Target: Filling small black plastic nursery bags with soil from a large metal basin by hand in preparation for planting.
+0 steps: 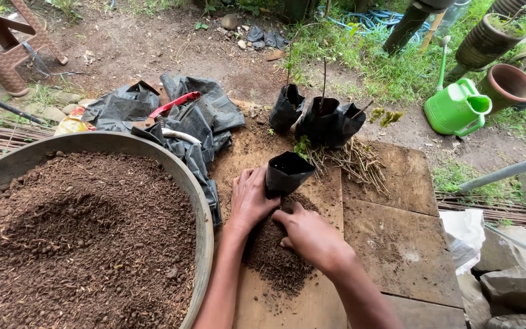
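Note:
A small black plastic grow bag [287, 172] stands open on a wooden board [397, 244], part filled with dark soil. My left hand [249, 198] presses against the bag's left side and holds it. My right hand [312, 236] lies just below the bag, fingers curled into a heap of loose soil [273, 262] on the board. Behind it stand three filled black bags [324, 119] with thin bare cuttings in them, and a bundle of cut twigs [354, 159] lies beside them.
A large round metal basin [199, 201] full of brown soil mix fills the lower left. Empty black bags [199, 116] and red-handled pruning shears [171, 105] lie behind it. A green watering can [456, 108], clay pots [506, 85] and stones [512, 286] sit on the right.

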